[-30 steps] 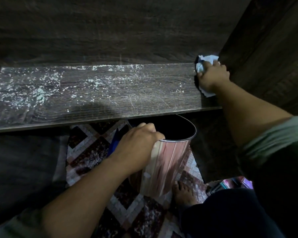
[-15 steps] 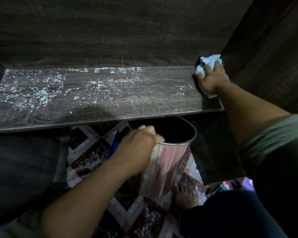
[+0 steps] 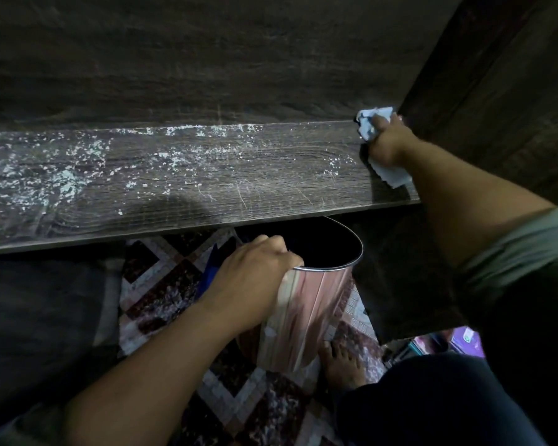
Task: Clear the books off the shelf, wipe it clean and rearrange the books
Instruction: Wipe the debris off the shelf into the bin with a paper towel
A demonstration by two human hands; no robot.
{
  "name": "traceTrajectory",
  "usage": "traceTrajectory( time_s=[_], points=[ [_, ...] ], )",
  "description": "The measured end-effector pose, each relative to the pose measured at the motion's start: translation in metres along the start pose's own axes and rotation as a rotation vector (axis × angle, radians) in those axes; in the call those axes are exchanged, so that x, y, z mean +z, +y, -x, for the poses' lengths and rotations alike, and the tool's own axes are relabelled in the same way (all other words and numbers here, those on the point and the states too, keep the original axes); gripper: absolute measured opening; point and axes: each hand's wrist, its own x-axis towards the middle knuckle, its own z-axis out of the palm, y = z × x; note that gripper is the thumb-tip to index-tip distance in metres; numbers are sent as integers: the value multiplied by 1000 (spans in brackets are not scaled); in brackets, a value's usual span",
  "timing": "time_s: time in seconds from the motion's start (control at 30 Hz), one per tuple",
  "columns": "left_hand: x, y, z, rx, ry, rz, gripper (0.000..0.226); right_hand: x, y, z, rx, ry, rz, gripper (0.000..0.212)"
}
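Note:
A dark wooden shelf [image 3: 207,188] runs across the view with no books on it, speckled with white dust and crumbs, thickest at the left. My right hand [image 3: 388,143] presses a crumpled white cloth [image 3: 371,122] onto the shelf's far right end, against the side panel. My left hand [image 3: 255,278] grips the rim of a pinkish striped bin [image 3: 310,310], held just below the shelf's front edge with its dark mouth facing up. A few colourful books [image 3: 448,342] lie on the floor at the lower right, mostly hidden.
The dark back panel [image 3: 207,59] and right side panel [image 3: 496,91] close in the shelf. A patterned rug [image 3: 161,284] covers the floor below. My bare foot [image 3: 339,365] stands beside the bin. A dark lower surface [image 3: 39,317] lies at the left.
My right hand and the cloth have stayed in the shelf's right corner, with only a small shift. The bin and my left hand hold their place.

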Motion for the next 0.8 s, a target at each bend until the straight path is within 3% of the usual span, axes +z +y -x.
traceTrajectory(
  time_s=[0.2, 0.3, 0.43, 0.53, 0.63, 0.7, 0.77, 0.8],
  points=[
    [0, 0, 0, 11, 16, 22, 37, -16, -16, 14, -180, 22, -273, 29],
    [1, -2, 1, 17, 24, 18, 38, -23, -7, 9, -196, 294, -260, 40],
    [-2, -1, 3, 22, -4, 41, 33, 5, 12, 12, -60, 79, -103, 68],
    [0, -2, 4, 21, 22, 21, 38, 21, 3, 20, -7, 144, -119, 54],
    [2, -6, 7, 23, 42, 2, 41, 25, -18, 35, -192, 232, -218, 46],
    [2, -6, 10, 34, 45, 7, 39, 26, -30, 46, -303, 177, -390, 40],
    [1, -6, 12, 42, 47, 8, 39, 16, -40, 55, -300, 69, -594, 35],
    [1, -6, 13, 42, 51, 8, 39, 8, -42, 54, -284, 97, -650, 34]
  ],
)
